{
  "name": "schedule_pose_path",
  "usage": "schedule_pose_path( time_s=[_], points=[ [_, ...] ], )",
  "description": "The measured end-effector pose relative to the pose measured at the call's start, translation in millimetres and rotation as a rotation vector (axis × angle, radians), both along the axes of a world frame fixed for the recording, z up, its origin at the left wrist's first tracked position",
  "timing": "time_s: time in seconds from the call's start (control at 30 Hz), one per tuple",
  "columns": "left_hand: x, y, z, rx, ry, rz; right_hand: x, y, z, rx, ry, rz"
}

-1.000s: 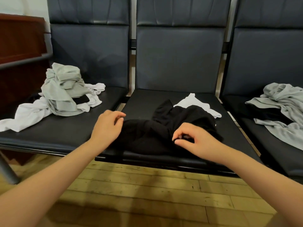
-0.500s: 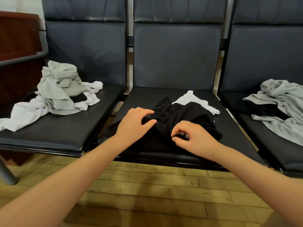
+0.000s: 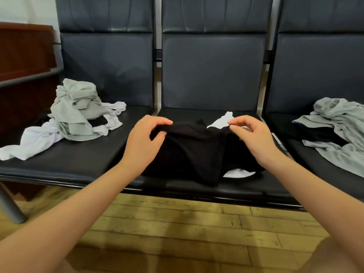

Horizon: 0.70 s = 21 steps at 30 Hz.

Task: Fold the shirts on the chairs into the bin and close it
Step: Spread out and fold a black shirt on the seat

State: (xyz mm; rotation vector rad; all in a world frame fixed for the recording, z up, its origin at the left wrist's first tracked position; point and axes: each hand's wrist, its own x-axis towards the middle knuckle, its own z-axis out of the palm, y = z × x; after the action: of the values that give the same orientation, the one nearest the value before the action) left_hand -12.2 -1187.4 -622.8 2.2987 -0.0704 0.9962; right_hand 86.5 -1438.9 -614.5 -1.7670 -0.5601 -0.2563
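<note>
1. Both hands have come up and spread apart since a moment ago: the left hand (image 3: 146, 137) has slid out to the near-left edge of the black shirt (image 3: 194, 152) and the right hand (image 3: 251, 134) has risen off the crumpled middle to the far-right edge.
2. The grip on each side is a pinch: left thumb and fingers nip the cloth, and the right fingertips nip the opposite corner, so the top edge runs stretched between them.
3. The black shirt hangs from that line, its lower part draped on the middle chair (image 3: 212, 75), with a white shirt (image 3: 221, 121) peeking out behind and beneath it.
4. What this means, I'd say: the shirt is being lifted and opened out to find its shape, so folding has barely begun.
5. Plenty left over there: a grey and white pile (image 3: 78, 113) sits on the left chair (image 3: 106, 62), and a grey shirt (image 3: 338, 133) sprawls on the right chair (image 3: 315, 71).
6. No bin anywhere in sight from here, so packing and closing it look well off.
</note>
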Motion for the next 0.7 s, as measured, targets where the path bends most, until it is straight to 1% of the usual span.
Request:
schedule_pose_path(
  time_s=[0.03, 0.07, 0.13, 0.2, 0.23, 0.3, 0.4, 0.47, 0.57, 0.63, 0.7],
  points=[
    [-6.3, 2.9, -5.3, 0.043, 0.033, -0.086, -5.9, -1.8, 0.3, -0.017, 0.03, 0.066],
    [-12.9, 5.4, -12.1, 0.084, 0.106, -0.173, -12.6, -3.7, -1.1, -0.073, 0.062, 0.138],
    [-23.9, 10.7, -28.8, 0.17, 0.321, -0.283, -24.8, -6.3, -11.1, -0.247, 0.109, 0.277],
    [-32.9, 12.6, -46.4, 0.276, 0.501, -0.305, -34.3, -7.1, -24.9, -0.426, 0.094, 0.369],
    [-36.8, 12.1, -53.0, 0.314, 0.537, -0.296, -38.2, -7.1, -31.8, -0.511, 0.072, 0.397],
    [-40.7, 9.1, -58.2, 0.31, 0.501, -0.277, -42.3, -5.7, -43.5, -0.621, -0.004, 0.399],
    [-37.8, 1.0, -55.8, 0.21, 0.422, -0.233, -43.4, -4.1, -49.1, -0.607, -0.069, 0.342],
    [-33.5, -2.4, -56.7, 0.156, 0.405, -0.181, -42.6, -5.2, -51.8, -0.64, -0.121, 0.334],
    [-29.1, -3.4, -60.1, 0.174, 0.443, -0.142, -41.2, -5.7, -57.5, -0.745, -0.194, 0.286],
    [-28.3, -4.9, -61.8, 0.218, 0.433, -0.147, -37.7, -7.1, -57.2, -0.752, -0.197, 0.205],
    [-28.6, -7.0, -63.9, 0.21, 0.401, -0.143, -33.3, -12.0, -51.2, -0.753, -0.169, 0.141]
  ],
)
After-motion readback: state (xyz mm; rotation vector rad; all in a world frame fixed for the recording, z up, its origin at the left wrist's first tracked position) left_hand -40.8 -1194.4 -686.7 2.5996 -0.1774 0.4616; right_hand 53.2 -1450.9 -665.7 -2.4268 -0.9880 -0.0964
